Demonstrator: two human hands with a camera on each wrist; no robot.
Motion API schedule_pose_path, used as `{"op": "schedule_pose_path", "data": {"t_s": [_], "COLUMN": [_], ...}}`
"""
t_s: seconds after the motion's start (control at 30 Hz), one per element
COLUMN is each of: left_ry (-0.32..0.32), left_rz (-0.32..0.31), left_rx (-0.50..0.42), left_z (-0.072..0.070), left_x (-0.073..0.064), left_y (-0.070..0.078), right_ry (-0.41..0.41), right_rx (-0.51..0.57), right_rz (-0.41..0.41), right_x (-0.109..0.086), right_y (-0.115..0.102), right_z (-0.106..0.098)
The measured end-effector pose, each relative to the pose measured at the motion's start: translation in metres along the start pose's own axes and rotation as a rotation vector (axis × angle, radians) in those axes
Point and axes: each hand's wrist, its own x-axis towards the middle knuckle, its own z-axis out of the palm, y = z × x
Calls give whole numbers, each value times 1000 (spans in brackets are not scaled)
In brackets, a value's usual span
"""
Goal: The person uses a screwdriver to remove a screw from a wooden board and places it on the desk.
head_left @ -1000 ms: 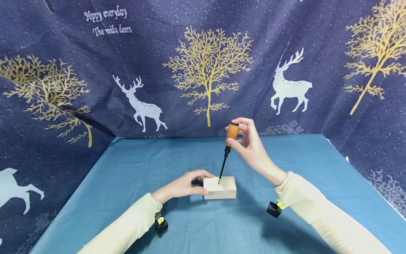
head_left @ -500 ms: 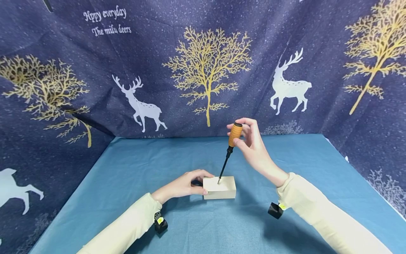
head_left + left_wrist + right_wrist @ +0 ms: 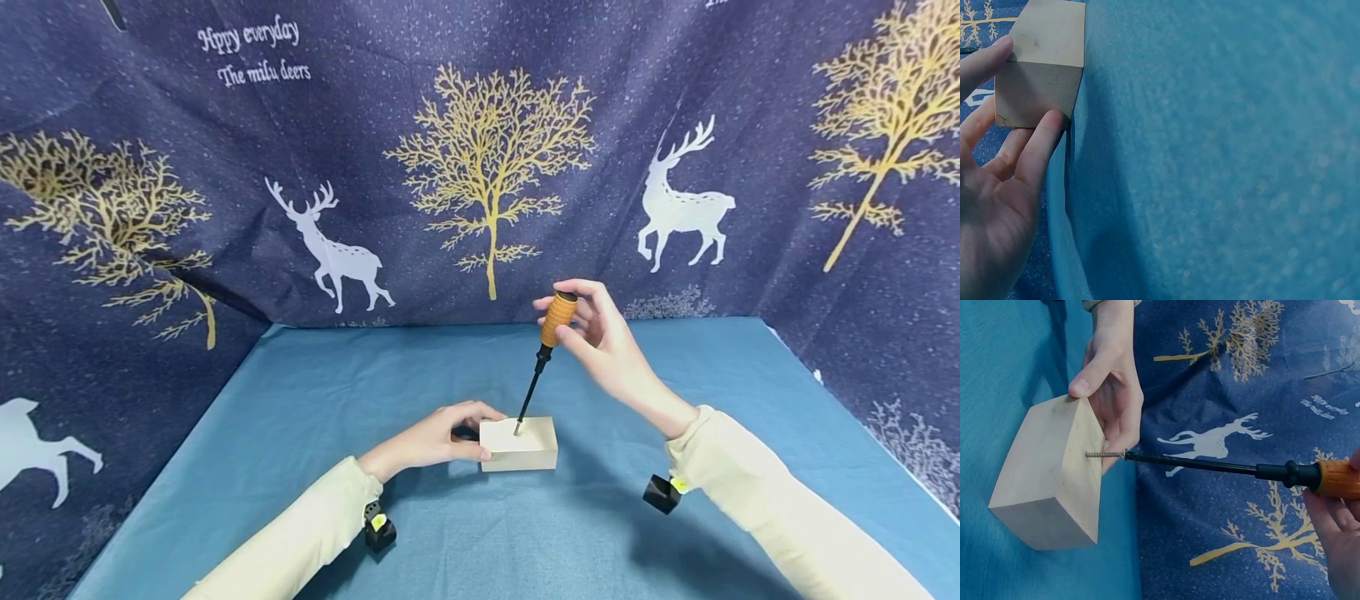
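Note:
A pale wooden block (image 3: 525, 457) lies on the blue cloth. My left hand (image 3: 435, 435) grips its left end, thumb on the near side and fingers around the far side. From the block's top face stands a screw (image 3: 1105, 454), its thread largely exposed in the right wrist view. The tip of a screwdriver (image 3: 532, 392) with a black shaft and orange handle meets the screw's head. My right hand (image 3: 607, 358) holds the handle (image 3: 559, 321) between thumb and fingers, and the tool leans to the right at its top. In the left wrist view, fingers (image 3: 1040, 147) press the block's end.
Blue cloth (image 3: 375, 367) covers the table. Behind it hangs a dark blue curtain (image 3: 465, 50) printed with golden trees and white deer. A small black wrist camera (image 3: 380, 530) sits below the left sleeve, another black camera (image 3: 662, 494) below the right.
The screwdriver's handle has tilted a little to the right, and my right hand and forearm have shifted right with it. My left hand and the block have stayed nearly still.

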Motion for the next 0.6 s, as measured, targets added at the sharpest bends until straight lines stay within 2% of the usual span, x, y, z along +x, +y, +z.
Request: {"op": "schedule_pose_path", "data": {"t_s": [0.13, 0.2, 0.6], "left_ry": [1, 0, -4], "left_rz": [1, -1, -10], "left_rx": [-5, -11, -17], "left_z": [0, 0, 0], "left_x": [-1, -1, -1], "left_y": [0, 0, 0], "right_ry": [-9, -5, 30], "right_rx": [-142, -178, -124], "right_rz": [5, -1, -41], "right_x": [-3, -5, -11], "right_y": [1, 2, 4], "right_z": [-2, -4, -11]}}
